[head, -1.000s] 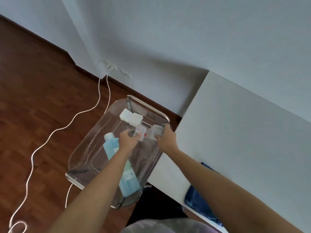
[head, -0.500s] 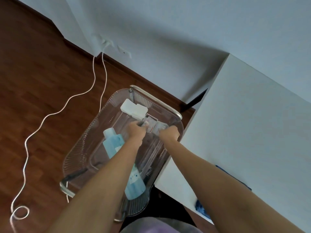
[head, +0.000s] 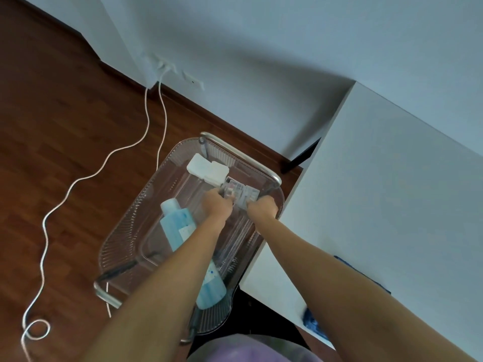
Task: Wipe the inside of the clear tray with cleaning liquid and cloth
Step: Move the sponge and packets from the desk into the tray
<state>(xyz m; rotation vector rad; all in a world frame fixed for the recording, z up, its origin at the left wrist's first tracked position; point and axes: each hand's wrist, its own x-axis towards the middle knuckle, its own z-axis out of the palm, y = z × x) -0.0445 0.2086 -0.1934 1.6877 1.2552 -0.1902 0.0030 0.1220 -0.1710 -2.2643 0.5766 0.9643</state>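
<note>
The clear tray [head: 125, 231] with ribbed walls stands beside the white table. Inside it lies a bottle of blue cleaning liquid [head: 173, 223] on its side, partly hidden under my left forearm. Both hands reach into the tray's far end. My left hand [head: 217, 205] and my right hand [head: 262, 209] each grip a side of a small clear plastic box [head: 240, 192] that sits low in the tray. A blue cloth [head: 313, 322] lies on the table's near edge, mostly behind my right arm.
White pads [head: 206, 169] lie at the tray's far end. Metal handles [head: 243, 152] frame the tray's short sides. The white table [head: 392, 192] borders the tray on the right. White cables [head: 104, 163] trail over the wooden floor from a wall socket [head: 164, 66].
Both hands have come closer together and lower at the tray's far end, with the clear plastic pieces joined between them. The view has shifted, so the tray sits further right.
</note>
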